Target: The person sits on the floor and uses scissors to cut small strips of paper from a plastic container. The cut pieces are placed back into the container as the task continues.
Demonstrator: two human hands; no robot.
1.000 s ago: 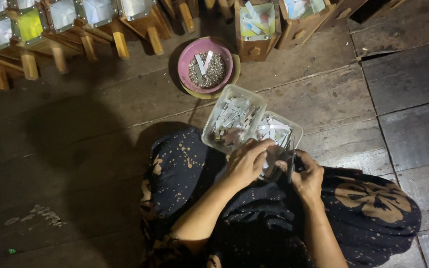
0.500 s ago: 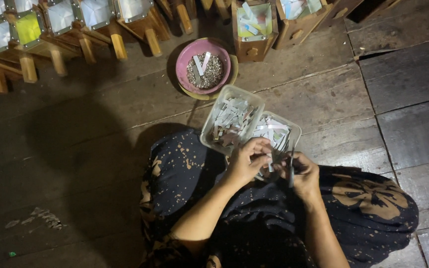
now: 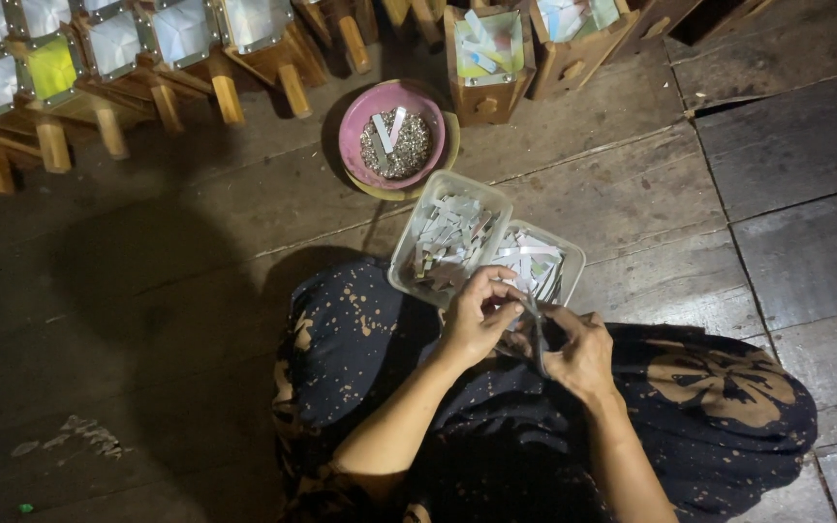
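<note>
Sitting on a dark plank floor [image 3: 709, 203], person in a dark patterned skirt [image 3: 728, 407] fills the lower centre of the frame, both hands meeting just below centre. Left hand [image 3: 477, 315] is curled, fingertips pinched on a small pale strip [image 3: 508, 281] right at the near edge of the clear trays. Right hand [image 3: 581, 351] is closed around a thin dark tool [image 3: 539, 334], looks like scissors or pliers, can't tell which; tool sits upright between the two hands. Two clear plastic trays sit side by side, touching, just above the hands: left tray [image 3: 407, 271] and right tray [image 3: 573, 263], both full of pale cut strips. Above them, centre top, a pink bowl [image 3: 353, 145] on a yellow plate holds small silvery bits plus two white strips. Upper left: row of small wooden frames [image 3: 162, 97] with shiny square panels, one yellow-green. Top centre-right: wooden box [image 3: 486, 97] with more coloured strips. Scraps [image 3: 84, 436] on the floor at lower left.
</note>
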